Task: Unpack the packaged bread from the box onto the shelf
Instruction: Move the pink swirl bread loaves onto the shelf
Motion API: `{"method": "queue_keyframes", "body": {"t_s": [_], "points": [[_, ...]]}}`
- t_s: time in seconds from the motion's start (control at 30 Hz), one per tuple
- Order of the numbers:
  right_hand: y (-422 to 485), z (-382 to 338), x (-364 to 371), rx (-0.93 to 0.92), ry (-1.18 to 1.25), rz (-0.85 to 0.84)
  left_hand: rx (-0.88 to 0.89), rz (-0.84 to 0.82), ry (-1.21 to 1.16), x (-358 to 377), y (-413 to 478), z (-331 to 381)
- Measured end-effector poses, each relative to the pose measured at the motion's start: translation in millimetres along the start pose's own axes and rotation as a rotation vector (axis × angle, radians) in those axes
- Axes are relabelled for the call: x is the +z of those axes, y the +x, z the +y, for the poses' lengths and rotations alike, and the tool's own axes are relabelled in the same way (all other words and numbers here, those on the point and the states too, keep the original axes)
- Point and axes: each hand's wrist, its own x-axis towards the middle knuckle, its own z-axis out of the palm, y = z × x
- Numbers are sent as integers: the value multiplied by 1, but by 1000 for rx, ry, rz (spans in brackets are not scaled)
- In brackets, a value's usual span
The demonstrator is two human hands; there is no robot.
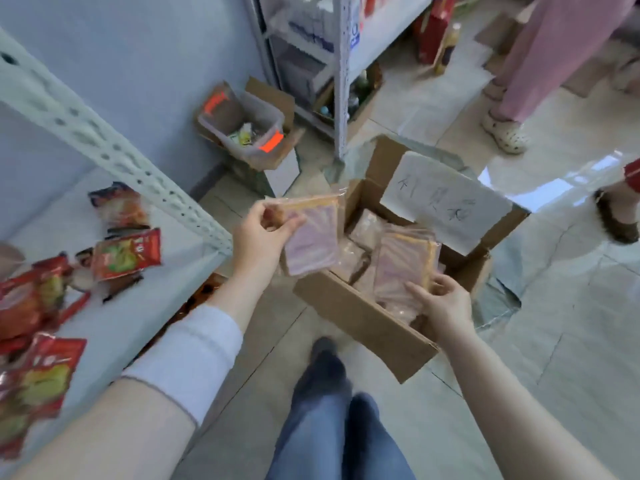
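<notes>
White sleeve (187,358) on the left forearm was closest to the lens. The left hand (258,237) pinched one bread pack (310,233) by its edge, up in the air between the shelf (138,299) and the cardboard box (360,317). The right hand (445,301) had its fingers curled around another pack (403,268) standing in the box. Red snack bags (126,252) lay on the shelf.

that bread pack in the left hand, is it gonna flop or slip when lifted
Probably light: the left hand holds the bread pack up by one edge with fingers and thumb alone. It is likely fairly stiff, since it hangs flat without drooping. The clear glossy wrapper may be a bit slippery.
</notes>
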Motion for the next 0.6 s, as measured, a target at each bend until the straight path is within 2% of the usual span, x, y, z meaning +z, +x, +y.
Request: {"method": "queue_keyframes", "body": {"t_s": [0.17,0.33,0.43,0.6], "points": [[-138,-106,47,-263,17,-239,123,198,-87,-184,-53,73],[-284,-185,136,-529,63,-480,283,454,-94,-379,-116,104],[-371,-209,212,-628,59,-632,283,592,-83,-495,-151,90],[-499,-224,354,-703,16,-812,222,830,6,-663,-192,28]]}}
